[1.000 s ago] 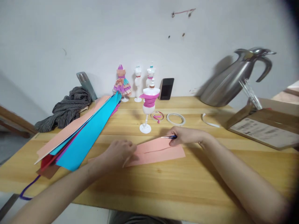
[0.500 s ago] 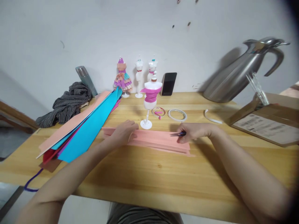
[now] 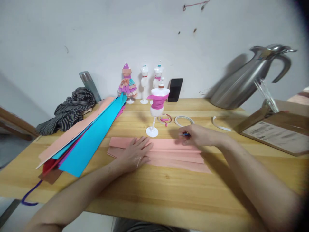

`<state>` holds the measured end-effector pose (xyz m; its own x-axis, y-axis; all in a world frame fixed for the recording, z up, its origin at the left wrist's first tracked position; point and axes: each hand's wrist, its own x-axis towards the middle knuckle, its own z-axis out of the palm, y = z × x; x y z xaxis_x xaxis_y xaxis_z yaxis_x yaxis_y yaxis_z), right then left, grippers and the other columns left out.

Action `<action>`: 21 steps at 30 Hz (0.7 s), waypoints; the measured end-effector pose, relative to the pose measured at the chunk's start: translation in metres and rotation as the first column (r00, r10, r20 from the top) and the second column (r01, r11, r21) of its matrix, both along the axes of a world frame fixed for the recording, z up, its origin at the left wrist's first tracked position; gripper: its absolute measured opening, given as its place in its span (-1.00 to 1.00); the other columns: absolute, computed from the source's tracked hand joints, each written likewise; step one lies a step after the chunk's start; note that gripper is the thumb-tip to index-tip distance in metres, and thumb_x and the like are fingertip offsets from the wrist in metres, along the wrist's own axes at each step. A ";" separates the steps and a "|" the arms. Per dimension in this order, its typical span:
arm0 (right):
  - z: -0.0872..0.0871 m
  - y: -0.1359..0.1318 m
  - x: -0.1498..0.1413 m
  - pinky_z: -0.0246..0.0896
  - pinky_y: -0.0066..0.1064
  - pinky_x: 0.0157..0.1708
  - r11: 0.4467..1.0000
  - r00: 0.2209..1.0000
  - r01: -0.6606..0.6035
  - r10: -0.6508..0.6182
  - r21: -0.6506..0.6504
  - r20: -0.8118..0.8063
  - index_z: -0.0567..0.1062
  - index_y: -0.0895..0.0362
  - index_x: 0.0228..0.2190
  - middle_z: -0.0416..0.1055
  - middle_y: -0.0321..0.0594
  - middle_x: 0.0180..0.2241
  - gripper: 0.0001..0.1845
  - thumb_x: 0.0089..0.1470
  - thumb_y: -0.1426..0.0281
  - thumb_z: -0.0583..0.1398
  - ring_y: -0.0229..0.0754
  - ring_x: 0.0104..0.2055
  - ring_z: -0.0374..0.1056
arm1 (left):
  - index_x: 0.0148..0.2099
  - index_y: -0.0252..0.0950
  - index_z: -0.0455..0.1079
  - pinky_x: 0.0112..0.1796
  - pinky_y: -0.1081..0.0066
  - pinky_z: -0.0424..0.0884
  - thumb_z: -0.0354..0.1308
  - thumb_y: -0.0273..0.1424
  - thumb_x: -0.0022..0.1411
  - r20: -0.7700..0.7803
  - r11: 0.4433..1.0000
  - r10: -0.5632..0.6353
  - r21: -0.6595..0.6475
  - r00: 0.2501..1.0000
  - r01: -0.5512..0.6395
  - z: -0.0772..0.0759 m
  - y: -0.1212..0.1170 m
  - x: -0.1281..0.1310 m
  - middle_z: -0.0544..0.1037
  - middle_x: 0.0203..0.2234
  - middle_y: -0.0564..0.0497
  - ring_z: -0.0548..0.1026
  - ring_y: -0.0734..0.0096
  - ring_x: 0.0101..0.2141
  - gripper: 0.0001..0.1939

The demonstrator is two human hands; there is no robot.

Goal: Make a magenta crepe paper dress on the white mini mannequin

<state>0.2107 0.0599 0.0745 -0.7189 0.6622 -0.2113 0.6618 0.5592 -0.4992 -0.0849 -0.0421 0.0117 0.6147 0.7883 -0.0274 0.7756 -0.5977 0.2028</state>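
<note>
Layered strips of salmon-pink paper [image 3: 178,158] lie across the table in front of me. My left hand [image 3: 135,154] rests flat on the paper's left half, fingers stretched out. Over the far right part of the strips, my right hand [image 3: 200,135] is closed around small scissors [image 3: 185,134]; motion blur and the fingers hide most of them. Just beyond the paper stands a small white dress form [image 3: 157,111] on a round base, wrapped in a magenta band [image 3: 158,101].
Coloured paper sheets [image 3: 94,141] slant at left by a striped cloth [image 3: 72,104]. Behind stand a dressed mini form [image 3: 127,85], other white forms [image 3: 144,80] and a phone [image 3: 175,90]. To the right are tape rolls [image 3: 183,117], a steel jug [image 3: 243,80] and a cardboard box [image 3: 289,120].
My left hand has flattened and spread onto the paper, which now lies more fanned out, its layers reaching nearer to me. The right hand with the scissors has shifted slightly.
</note>
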 end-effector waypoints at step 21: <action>-0.016 -0.014 -0.029 0.03 -0.46 -0.43 0.989 0.992 -0.125 0.126 -0.080 0.005 0.37 0.15 -0.39 0.30 -0.32 -0.44 -0.83 -0.15 0.48 0.17 -0.25 -0.41 0.19 | -0.38 -0.30 0.32 -0.32 0.35 0.28 -0.08 -0.61 0.19 0.005 0.983 0.149 0.110 0.989 -0.149 0.021 0.014 -0.016 0.50 -0.37 -0.11 0.40 0.25 -0.33 -0.79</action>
<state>0.1814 0.0459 0.0588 -0.7931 0.5476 -0.2668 0.5938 0.5972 -0.5392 -0.1004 -0.0277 0.0324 0.4900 0.8695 0.0620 0.8584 -0.4936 0.1398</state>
